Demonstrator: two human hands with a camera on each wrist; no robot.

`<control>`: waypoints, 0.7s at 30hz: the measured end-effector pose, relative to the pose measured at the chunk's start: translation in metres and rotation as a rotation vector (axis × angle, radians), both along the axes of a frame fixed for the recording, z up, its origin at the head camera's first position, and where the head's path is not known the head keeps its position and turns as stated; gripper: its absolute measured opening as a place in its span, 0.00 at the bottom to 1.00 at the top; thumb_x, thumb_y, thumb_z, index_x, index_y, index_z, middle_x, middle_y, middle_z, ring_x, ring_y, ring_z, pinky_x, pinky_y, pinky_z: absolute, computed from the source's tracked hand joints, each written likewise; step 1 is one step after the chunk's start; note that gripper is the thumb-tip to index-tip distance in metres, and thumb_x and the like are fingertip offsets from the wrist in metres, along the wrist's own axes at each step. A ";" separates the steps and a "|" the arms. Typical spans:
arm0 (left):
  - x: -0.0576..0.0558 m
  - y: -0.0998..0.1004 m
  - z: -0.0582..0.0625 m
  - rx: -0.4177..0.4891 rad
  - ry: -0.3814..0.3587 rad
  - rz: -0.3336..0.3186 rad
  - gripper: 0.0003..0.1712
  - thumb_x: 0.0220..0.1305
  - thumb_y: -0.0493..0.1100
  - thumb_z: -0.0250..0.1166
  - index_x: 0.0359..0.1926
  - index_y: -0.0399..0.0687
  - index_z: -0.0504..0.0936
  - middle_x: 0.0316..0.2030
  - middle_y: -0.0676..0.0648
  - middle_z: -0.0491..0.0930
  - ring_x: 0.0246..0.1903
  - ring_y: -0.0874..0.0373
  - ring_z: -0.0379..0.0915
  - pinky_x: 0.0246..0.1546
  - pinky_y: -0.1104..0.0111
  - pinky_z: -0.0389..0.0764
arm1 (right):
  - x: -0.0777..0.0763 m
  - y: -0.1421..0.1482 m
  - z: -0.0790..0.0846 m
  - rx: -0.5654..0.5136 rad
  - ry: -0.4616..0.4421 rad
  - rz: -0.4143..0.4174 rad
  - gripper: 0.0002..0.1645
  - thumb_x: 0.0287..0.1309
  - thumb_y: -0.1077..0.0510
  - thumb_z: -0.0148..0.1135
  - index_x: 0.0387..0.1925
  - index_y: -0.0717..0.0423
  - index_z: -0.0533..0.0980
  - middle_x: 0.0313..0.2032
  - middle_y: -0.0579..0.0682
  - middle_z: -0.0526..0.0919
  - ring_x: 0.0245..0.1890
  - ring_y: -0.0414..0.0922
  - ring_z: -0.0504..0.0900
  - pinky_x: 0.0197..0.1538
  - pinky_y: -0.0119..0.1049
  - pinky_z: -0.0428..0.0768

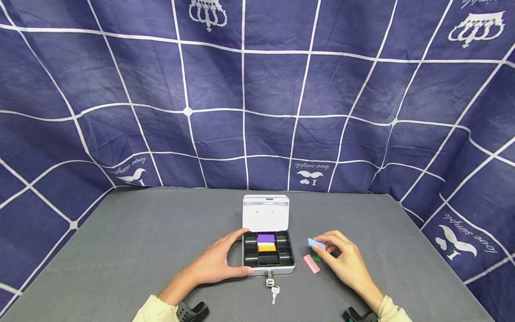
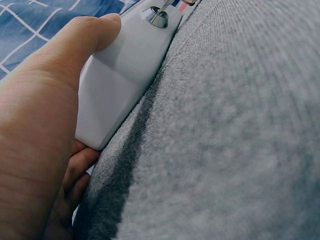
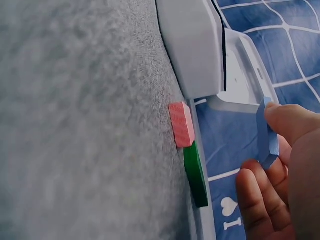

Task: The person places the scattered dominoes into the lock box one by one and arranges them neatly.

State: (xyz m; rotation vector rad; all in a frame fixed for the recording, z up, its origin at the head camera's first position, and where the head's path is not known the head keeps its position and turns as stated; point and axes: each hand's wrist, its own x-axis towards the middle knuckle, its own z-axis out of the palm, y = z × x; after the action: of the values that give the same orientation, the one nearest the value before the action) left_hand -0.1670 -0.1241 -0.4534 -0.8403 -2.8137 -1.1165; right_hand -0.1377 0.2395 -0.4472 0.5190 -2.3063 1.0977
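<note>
Pinches a blue block [image 1: 315, 243] between narrowly parted thumb and fingertips of the right hand [image 1: 349, 260], above the table [image 1: 181, 214] (how high, hard to tell) near a pink block [image 1: 311, 264] and green block [image 3: 195, 175], and grips the lidded-open white box [image 1: 283, 270] with the left hand [image 1: 213, 264] spread wide, with purple block [image 1: 266, 238] and orange block [image 1: 267, 248] inside.

A curtained-off spot around a table [image 1: 161, 237]; whether it belongs to a home, office or lab cannot be told. Blue curtain cloth [image 1: 217, 80] with white lines [image 1: 243, 80], crowns [image 1: 484, 19] and moustaches [image 1: 311, 173] hangs behind the table and along both its sides. Gray woven fabric [image 2: 225, 125] covers the table.
</note>
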 end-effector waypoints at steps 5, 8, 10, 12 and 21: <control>-0.001 0.001 0.000 -0.002 0.003 -0.003 0.56 0.49 0.73 0.75 0.76 0.64 0.64 0.67 0.50 0.75 0.66 0.48 0.72 0.63 0.45 0.74 | -0.005 -0.006 0.001 0.028 -0.016 0.012 0.16 0.53 0.63 0.79 0.41 0.43 0.86 0.38 0.38 0.82 0.29 0.33 0.80 0.34 0.24 0.78; -0.001 0.000 -0.001 0.000 0.003 -0.003 0.56 0.49 0.72 0.75 0.76 0.64 0.65 0.67 0.50 0.75 0.66 0.48 0.72 0.63 0.45 0.74 | -0.008 -0.010 0.002 0.031 -0.023 0.017 0.16 0.53 0.62 0.79 0.41 0.42 0.86 0.38 0.37 0.82 0.28 0.32 0.79 0.33 0.25 0.79; -0.001 0.000 -0.001 0.002 0.002 -0.004 0.56 0.49 0.72 0.75 0.76 0.64 0.65 0.67 0.51 0.75 0.66 0.48 0.72 0.63 0.45 0.74 | -0.010 -0.013 0.003 0.030 -0.017 0.021 0.15 0.54 0.61 0.79 0.41 0.42 0.86 0.38 0.37 0.82 0.28 0.33 0.79 0.33 0.24 0.78; -0.001 0.000 -0.001 0.001 0.001 -0.004 0.56 0.49 0.72 0.75 0.76 0.65 0.64 0.67 0.51 0.75 0.66 0.48 0.72 0.63 0.45 0.74 | -0.011 -0.016 0.003 0.023 -0.011 0.024 0.15 0.53 0.62 0.79 0.41 0.42 0.86 0.38 0.38 0.83 0.28 0.33 0.79 0.33 0.24 0.78; -0.002 0.000 -0.001 0.009 -0.002 -0.008 0.57 0.49 0.72 0.75 0.77 0.65 0.64 0.68 0.51 0.74 0.67 0.48 0.71 0.64 0.45 0.73 | -0.016 -0.025 0.005 0.014 0.003 0.042 0.15 0.54 0.61 0.79 0.41 0.42 0.86 0.38 0.39 0.83 0.29 0.33 0.79 0.33 0.24 0.78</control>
State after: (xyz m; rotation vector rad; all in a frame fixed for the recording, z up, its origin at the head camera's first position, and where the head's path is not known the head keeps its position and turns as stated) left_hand -0.1691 -0.1237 -0.4542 -0.8508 -2.8074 -1.1299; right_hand -0.1536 0.2140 -0.4424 0.5766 -2.3116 1.0999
